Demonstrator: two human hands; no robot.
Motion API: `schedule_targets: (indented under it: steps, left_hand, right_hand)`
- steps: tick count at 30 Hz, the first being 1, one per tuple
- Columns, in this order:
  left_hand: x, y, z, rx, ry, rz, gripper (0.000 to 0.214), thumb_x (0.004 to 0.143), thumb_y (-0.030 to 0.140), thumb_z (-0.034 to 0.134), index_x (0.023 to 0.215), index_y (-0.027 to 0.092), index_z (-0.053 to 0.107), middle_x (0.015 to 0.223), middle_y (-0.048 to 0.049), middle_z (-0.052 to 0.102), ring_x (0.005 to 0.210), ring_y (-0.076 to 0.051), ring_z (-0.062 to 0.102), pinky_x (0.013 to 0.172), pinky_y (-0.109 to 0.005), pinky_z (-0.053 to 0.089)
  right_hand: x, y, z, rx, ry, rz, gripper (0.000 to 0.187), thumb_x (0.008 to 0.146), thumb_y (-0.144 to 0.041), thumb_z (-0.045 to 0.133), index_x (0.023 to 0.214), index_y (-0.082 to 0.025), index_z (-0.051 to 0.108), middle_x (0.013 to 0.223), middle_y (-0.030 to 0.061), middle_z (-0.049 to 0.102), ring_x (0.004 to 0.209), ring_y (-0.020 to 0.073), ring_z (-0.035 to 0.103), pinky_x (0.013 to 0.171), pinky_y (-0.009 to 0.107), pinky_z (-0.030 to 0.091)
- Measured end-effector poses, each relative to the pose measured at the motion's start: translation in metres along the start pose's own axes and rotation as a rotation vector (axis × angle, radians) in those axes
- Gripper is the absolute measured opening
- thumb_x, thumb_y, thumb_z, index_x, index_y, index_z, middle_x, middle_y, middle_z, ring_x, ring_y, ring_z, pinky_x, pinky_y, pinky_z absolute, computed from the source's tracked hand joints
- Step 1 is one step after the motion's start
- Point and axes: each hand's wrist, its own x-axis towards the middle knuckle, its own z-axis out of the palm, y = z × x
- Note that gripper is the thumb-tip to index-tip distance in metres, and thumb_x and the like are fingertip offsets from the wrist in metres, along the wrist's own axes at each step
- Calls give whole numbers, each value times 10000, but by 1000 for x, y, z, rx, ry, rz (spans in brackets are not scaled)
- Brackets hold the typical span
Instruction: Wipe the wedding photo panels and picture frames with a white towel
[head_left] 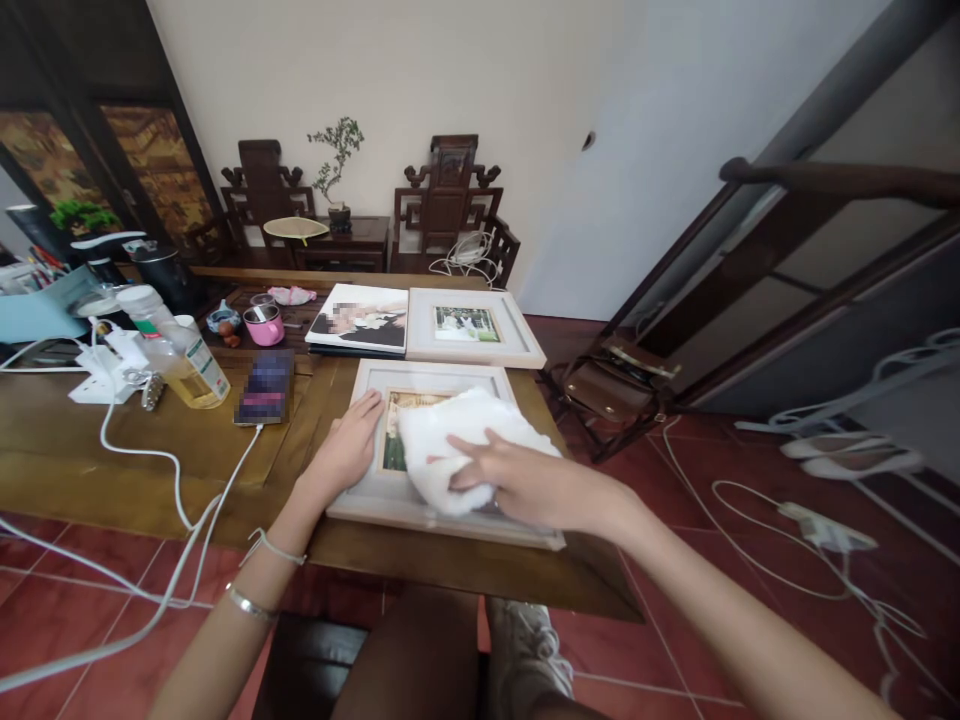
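A light wooden picture frame lies flat at the near edge of the table. My left hand rests along its left rim, fingers stretched out over the edge. A thick white cloth, bunched up, covers the right and middle of the frame's glass. Pressed down on that cloth is my right hand, its fingers partly spread and partly curled into it. Part of the small picture inside the frame shows left of the cloth; the remainder is hidden.
Behind lie a second frame and a photo panel. On the left are a phone with a charging cable, a pink cup, an oil-coloured bottle and a power strip. A bag hangs low at the right.
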Motion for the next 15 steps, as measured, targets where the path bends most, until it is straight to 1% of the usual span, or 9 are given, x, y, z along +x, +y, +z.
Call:
schedule_targets:
  steps: [2, 4, 6, 7, 9, 11, 13, 15]
  left_hand:
    - [-1, 2, -2, -14, -14, -14, 476, 921, 122, 289, 1372, 143, 436, 1510, -120, 351, 1418, -208, 276, 1132, -475, 290]
    - [-1, 5, -5, -36, -30, -33, 455, 949, 168, 272, 1372, 159, 438, 1511, -110, 351, 1421, -215, 267, 1118, -500, 300]
    - [-2, 7, -6, -74, -18, -38, 448, 972, 226, 258, 1383, 167, 427, 1513, -104, 349, 1424, -219, 260, 1119, -507, 295]
    - [-3, 7, -6, -102, 3, -30, 452, 981, 261, 257, 1395, 169, 413, 1515, -103, 346, 1424, -218, 260, 1128, -496, 285]
    - [-3, 8, -6, -172, 76, 5, 476, 988, 325, 265, 1421, 163, 375, 1519, -103, 338, 1421, -204, 269, 1155, -445, 253]
    - [-2, 8, -5, -255, 168, 24, 508, 987, 375, 274, 1436, 150, 350, 1518, -103, 339, 1413, -187, 288, 1174, -389, 222]
    - [-1, 7, -4, -362, 248, -9, 534, 988, 412, 262, 1433, 131, 356, 1507, -104, 360, 1399, -180, 318, 1176, -359, 220]
    - [2, 5, -4, -501, 304, -100, 564, 995, 439, 193, 1405, 110, 399, 1468, -114, 423, 1363, -184, 385, 1155, -356, 271]
  right_hand:
    - [19, 18, -4, -81, 72, 98, 686, 628, 98, 359, 1178, -193, 648, 1386, 69, 530, 1413, 285, 219, 1124, 599, 169]
    - [44, 31, -5, -196, 216, 180, 690, 649, 92, 381, 1252, -166, 596, 1494, 90, 378, 1425, 342, 148, 1090, 659, 174]
    - [70, 36, -3, -296, 348, 208, 655, 689, 70, 416, 1283, -160, 569, 1539, 80, 285, 1424, 385, 103, 1070, 690, 173]
    - [81, 35, 0, -331, 379, 201, 637, 707, 57, 432, 1290, -163, 564, 1545, 73, 272, 1423, 398, 92, 1067, 699, 164]
    - [97, 25, 4, -370, 370, 174, 612, 737, 34, 450, 1307, -165, 552, 1545, 74, 276, 1418, 418, 82, 1060, 717, 146]
    - [102, 6, 9, -372, 312, 141, 615, 749, 23, 448, 1330, -161, 531, 1545, 87, 274, 1409, 439, 94, 1043, 736, 157]
    - [97, -16, 12, -341, 226, 111, 621, 747, 15, 448, 1340, -155, 523, 1549, 96, 265, 1396, 462, 123, 1027, 740, 203]
    - [83, -38, 15, -309, 144, 72, 606, 736, 3, 462, 1318, -144, 545, 1543, 104, 278, 1381, 478, 163, 1028, 723, 238]
